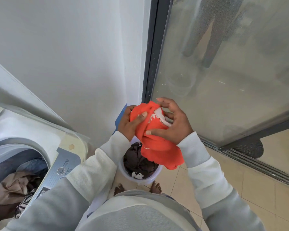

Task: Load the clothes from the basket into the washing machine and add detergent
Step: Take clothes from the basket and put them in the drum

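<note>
An orange garment (157,145) with white print is bunched between both hands, held above the basket. My left hand (129,124) grips its left side and my right hand (173,120) grips its right side, fingers curled into the cloth. Below it stands a pale round basket (123,172) with dark brown clothes (140,162) inside. At the lower left is the top-loading washing machine (40,139), its lid raised and its drum (18,177) holding tan, blue and patterned clothes. No detergent is visible.
The machine's control panel (63,167) faces me. A white wall (73,55) stands behind the basket, and a sliding glass door (223,64) with a floor track (257,165) runs along the right. Bare feet (155,187) stand on the beige tiled floor.
</note>
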